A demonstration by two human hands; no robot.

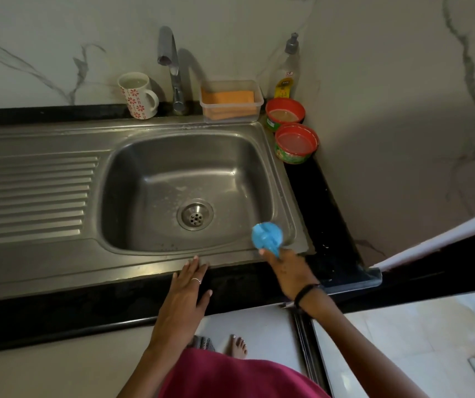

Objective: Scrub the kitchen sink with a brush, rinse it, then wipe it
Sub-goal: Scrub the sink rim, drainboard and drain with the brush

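Two hands at the sink (58,179) — brush (267,238) at the basin's front-right corner.
Your right hand (288,272) grips the blue brush; your left hand (186,288) lies flat, fingers straight, on the front rim. Behind the basin stand a mug (137,94), the tap (171,67), a sponge tub (230,100), a soap bottle (286,70) — two red-rimmed tubs (296,143) crowd the right edge.

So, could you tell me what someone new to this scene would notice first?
Probably the bright blue brush, gripped by the right hand at the near right corner of the steel sink. Next, the two red-rimmed tubs in the right corner and the orange sponge in its clear box behind the basin. The left hand rests flat on the front edge.
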